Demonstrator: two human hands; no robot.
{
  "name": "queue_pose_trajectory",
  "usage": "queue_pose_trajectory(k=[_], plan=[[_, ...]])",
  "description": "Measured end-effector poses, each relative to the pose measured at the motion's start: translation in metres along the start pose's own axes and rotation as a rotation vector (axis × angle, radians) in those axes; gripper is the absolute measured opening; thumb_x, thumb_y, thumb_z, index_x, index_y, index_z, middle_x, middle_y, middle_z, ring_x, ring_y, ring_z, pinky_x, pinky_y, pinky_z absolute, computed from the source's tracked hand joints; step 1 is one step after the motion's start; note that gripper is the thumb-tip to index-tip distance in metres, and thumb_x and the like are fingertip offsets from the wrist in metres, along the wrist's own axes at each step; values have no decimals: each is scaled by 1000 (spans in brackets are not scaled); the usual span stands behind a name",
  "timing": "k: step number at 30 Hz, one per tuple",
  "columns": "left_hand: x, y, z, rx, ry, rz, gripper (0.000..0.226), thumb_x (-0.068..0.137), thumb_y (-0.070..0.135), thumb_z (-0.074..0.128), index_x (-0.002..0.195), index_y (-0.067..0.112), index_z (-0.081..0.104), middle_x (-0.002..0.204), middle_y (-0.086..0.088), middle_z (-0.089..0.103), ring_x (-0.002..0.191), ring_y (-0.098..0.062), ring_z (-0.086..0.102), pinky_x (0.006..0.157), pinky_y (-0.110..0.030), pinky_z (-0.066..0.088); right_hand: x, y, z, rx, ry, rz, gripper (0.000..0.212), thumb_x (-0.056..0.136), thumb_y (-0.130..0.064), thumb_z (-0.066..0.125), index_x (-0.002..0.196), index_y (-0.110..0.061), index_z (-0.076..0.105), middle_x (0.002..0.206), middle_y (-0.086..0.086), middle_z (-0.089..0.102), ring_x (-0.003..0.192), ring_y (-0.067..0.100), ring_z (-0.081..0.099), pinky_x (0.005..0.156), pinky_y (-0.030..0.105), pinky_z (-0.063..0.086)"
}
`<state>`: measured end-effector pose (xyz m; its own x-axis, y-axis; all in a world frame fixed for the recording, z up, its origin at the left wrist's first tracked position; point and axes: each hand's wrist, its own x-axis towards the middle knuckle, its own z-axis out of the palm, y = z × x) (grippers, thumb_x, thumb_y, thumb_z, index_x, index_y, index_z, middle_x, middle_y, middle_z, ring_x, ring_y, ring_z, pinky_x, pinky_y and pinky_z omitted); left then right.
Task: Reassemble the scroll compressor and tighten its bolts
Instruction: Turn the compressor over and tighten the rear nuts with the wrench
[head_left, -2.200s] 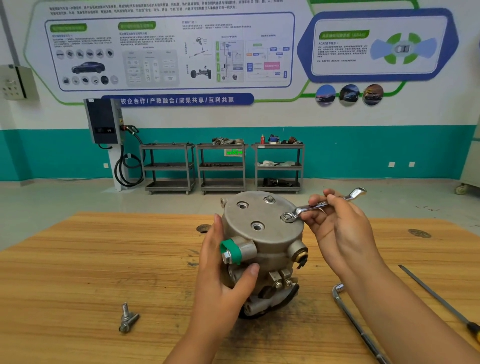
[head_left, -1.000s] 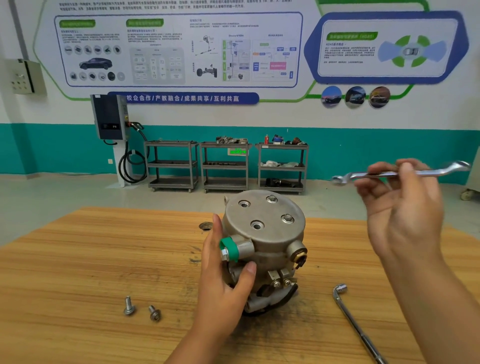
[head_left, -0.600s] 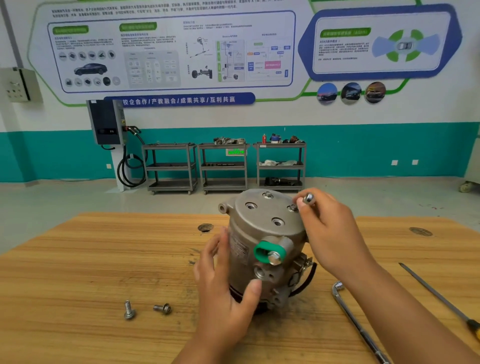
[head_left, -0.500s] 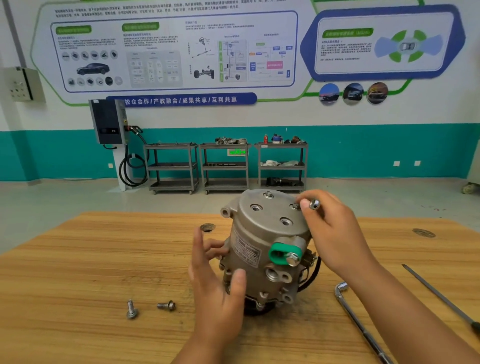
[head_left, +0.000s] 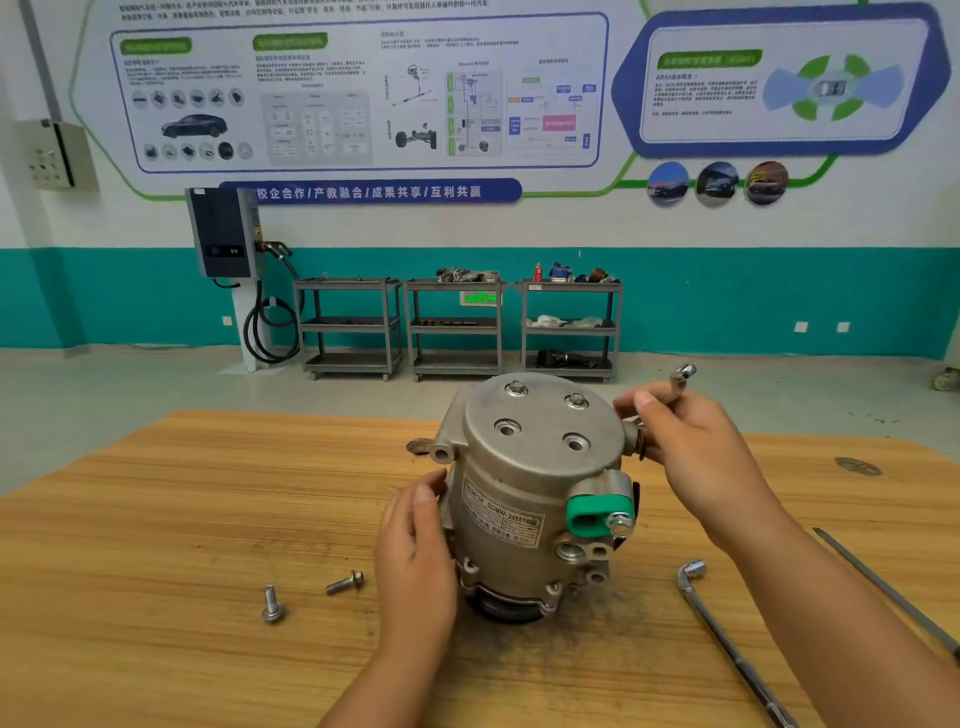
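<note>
I'm in a vehicle training workshop: car diagram boards (head_left: 363, 93) hang ahead, a charging unit (head_left: 223, 234) with coiled cable stands beside three metal parts trolleys (head_left: 457, 327), and my wooden bench (head_left: 156, 519) carries loose bolts (head_left: 344, 583) and an L-shaped wrench (head_left: 722, 634)

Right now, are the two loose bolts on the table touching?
Apart. The head view shows bare tabletop between the upright bolt and the lying bolt.

A blue banner (head_left: 370, 192) on the far wall reads 校企合作/产教融合/成果共享/互利共赢 in white. The pale label (head_left: 501, 517) on the side of the compressor (head_left: 540, 467) shows "SGMW-24551", with the rest too blurred to read. The small print on the wall posters (head_left: 363, 88) can't be made out.
</note>
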<state>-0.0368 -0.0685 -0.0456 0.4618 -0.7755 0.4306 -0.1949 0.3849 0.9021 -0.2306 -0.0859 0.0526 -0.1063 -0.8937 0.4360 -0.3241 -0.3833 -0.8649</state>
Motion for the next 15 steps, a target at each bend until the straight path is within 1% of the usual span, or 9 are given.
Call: queue_pose_trajectory(k=[1,2,4,6,8,11,12,13,15], plan=[[1,-1,1,9,26,-6,22,97,33,40,100,35,62,106,10,64,102,-8,59,87,-37,51,-1,0,2,-14,-7,-14,25,101,-21,42,89,-24,64,95,-2,67,96,16,62,93,43,49],[2,-2,1,29,47,-2,21,97,23,45,97,35,62,104,8,63,95,-8,60,81,-31,52,-2,-1,3,-23,-19,-28,26,101,-21,41,89,-26,64,94,-5,68,94,11,63,90,38,50],[3,-3,0,79,58,18,26,95,12,51,95,37,60,104,11,55,81,2,57,66,-12,47,-5,-3,5,-8,-51,-42,29,101,-19,40,90,-31,63,93,-12,68,90,3,63,82,28,51],[2,-3,0,104,22,19,32,94,12,52,94,44,54,107,20,47,76,8,54,61,-7,45,-5,-3,4,13,-86,-39,29,101,-19,40,92,-34,63,94,-13,69,87,3,64,72,25,50],[2,-3,0,96,-6,35,38,93,10,53,92,47,53,109,22,50,79,9,55,62,-7,45,-5,-3,2,38,-110,-33,30,101,-18,41,94,-36,64,95,-15,69,83,1,65,67,22,48],[9,-3,-7,85,19,43,39,90,4,54,86,42,61,100,14,63,81,-3,59,64,-15,44,-4,-2,1,63,-130,-26,32,101,-15,41,96,-36,64,95,-18,69,84,-3,66,62,13,48],[13,-3,-12,119,31,29,37,90,4,53,85,40,63,98,10,66,84,-10,61,66,-23,46,-4,-2,1,69,-128,-23,32,101,-15,41,97,-36,64,95,-18,69,84,-2,66,60,12,48],[18,-4,-17,201,42,14,35,90,3,51,88,36,64,101,7,67,89,-16,61,71,-31,49,-4,-1,1,73,-121,-17,32,101,-15,41,97,-36,65,95,-18,69,84,-1,66,61,13,48],[29,-10,-28,538,35,-31,38,87,-1,50,106,29,65,121,1,60,110,-24,54,92,-42,46,-3,2,2,66,-99,-6,32,101,-15,40,97,-36,65,96,-17,69,85,0,66,61,15,47]])
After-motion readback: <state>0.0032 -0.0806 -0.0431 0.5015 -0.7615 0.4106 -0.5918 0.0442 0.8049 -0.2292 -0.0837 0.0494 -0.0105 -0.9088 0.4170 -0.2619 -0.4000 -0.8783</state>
